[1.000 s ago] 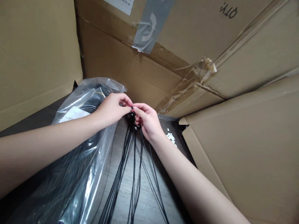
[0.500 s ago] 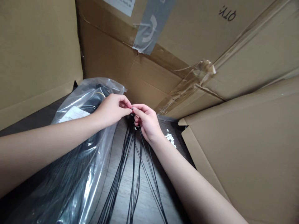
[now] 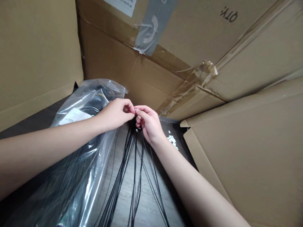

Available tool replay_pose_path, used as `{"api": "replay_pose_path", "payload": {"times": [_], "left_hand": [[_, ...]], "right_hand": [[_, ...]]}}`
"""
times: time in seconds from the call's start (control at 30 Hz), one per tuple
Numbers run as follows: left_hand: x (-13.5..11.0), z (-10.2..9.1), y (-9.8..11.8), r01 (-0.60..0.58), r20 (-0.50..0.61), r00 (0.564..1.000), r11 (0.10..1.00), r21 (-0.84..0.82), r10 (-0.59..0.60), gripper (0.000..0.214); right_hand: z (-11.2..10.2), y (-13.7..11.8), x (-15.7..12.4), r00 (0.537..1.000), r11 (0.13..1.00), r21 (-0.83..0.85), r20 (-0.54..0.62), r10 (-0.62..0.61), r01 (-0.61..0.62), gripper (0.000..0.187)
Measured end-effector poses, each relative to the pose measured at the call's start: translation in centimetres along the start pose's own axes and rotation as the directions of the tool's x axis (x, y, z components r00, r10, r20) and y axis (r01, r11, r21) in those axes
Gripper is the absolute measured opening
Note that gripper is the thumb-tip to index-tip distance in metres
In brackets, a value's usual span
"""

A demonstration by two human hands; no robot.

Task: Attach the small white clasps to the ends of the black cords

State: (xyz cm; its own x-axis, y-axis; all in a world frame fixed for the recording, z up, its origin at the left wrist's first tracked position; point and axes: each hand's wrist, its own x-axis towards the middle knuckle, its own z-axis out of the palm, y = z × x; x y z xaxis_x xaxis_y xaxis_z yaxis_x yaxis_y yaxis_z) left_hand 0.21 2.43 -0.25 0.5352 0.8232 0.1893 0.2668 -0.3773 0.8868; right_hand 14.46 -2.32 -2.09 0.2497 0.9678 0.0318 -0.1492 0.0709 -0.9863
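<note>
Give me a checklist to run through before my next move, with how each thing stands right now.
1. Left hand and right hand brought together at the fingertips: ok.
2. Secure grip on whatever is between the fingertips: cannot tell, too small and partly hidden.
3. Black strands free of crossings: not ok, some cross below the hands.
4. White pieces uncovered: ok, a loose pile shows right of the right hand.
5. Plastic bag out from under the left forearm: not ok, the forearm passes over it.
</note>
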Motion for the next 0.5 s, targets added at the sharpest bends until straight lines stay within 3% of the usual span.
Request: {"api": "replay_pose_path", "payload": {"times": [0.5], "left_hand": [[0.01, -0.01, 0.13, 0.050, 0.037, 0.998, 0.998, -0.041, -0.049, 0.007]], "right_hand": [[-0.04, -0.05, 0.14, 1.000, 1.000, -0.003, 0.003, 0.009, -0.009, 0.016]]}}
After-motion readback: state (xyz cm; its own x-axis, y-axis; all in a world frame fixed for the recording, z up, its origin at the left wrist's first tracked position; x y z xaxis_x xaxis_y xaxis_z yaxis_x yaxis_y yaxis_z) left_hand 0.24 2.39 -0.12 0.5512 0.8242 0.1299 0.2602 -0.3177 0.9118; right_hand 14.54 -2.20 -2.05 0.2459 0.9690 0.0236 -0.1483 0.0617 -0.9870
